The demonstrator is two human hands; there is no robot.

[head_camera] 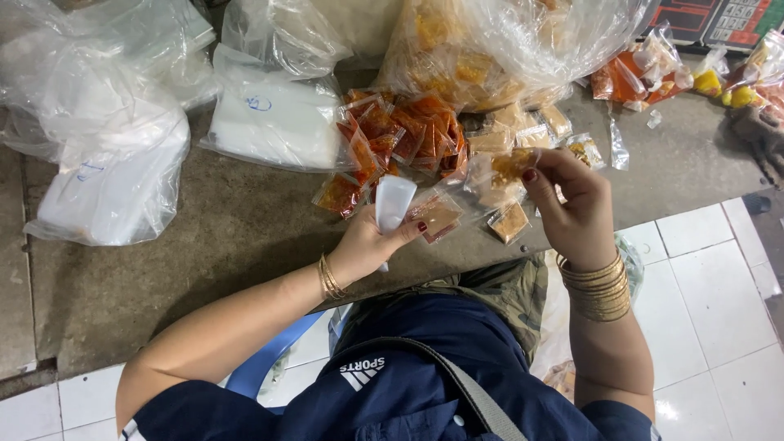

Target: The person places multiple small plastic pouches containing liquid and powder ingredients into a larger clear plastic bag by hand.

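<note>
Clear plastic pouch (pixel 394 202): empty and whitish, it stands upright out of the top of my left hand, over the near edge of the table
Left hand (pixel 369 242): my fingers are curled shut round the pouch's lower part, thumb laid across its front; a few thin gold bangles (pixel 330 278) sit on that wrist
Right hand (pixel 576 208): fingers bent close together, thumb and fingertips pinched on a small clear packet
Small clear packet (pixel 513 165): yellowish filling inside, it sticks out to the left of my right fingertips, level with the pouch's mouth and a short way to its right, not touching it
Gap between my hands: two tan packets (pixel 508 222) lie flat on the table there, just below the one I hold
Red sachets (pixel 398 139): a loose heap of them lies right behind the pouch, farther from me, some reaching down to its left side
Table (pixel 204 245): grey, rough and worn, its near edge running under both my wrists
Big clear bag (pixel 506 45): full of yellow-orange packets, it sits at the far side above the heap
White bundles (pixel 273 118): wrapped in plastic, well to the left of my left hand
Right wrist: a thick stack of gold bangles (pixel 599 286), hanging past the table edge over the white floor tiles (pixel 719 310)
</note>
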